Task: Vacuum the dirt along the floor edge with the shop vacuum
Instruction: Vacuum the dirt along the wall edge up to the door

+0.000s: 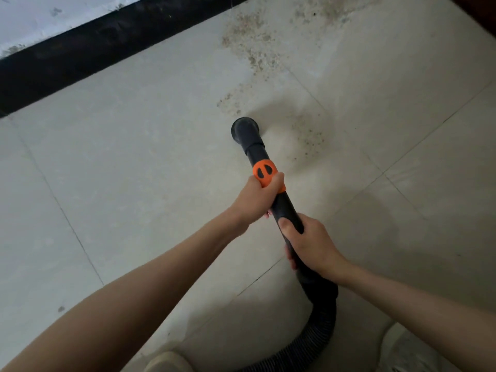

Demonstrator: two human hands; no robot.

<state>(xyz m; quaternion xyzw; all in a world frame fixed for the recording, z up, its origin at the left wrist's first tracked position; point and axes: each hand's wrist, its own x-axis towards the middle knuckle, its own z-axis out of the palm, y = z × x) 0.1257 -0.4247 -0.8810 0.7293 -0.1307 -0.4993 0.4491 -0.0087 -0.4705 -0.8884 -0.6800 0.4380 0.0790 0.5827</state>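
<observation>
A black vacuum wand (284,208) with an orange collar (264,171) points away from me across pale floor tiles. Its round black nozzle (245,130) rests on the floor. My left hand (257,197) grips the wand at the orange collar. My right hand (311,245) grips the wand lower down, just above the ribbed black hose (319,331). Brown dirt (249,41) lies scattered beyond the nozzle, with a thinner patch of dirt (308,135) to the nozzle's right. The vacuum's body is out of view.
A black skirting strip (94,52) runs diagonally along the floor edge at the upper left, under a white wall (40,20). My two light shoes (169,362) (410,350) show at the bottom edge. A dark brown object (480,14) sits in the top right corner.
</observation>
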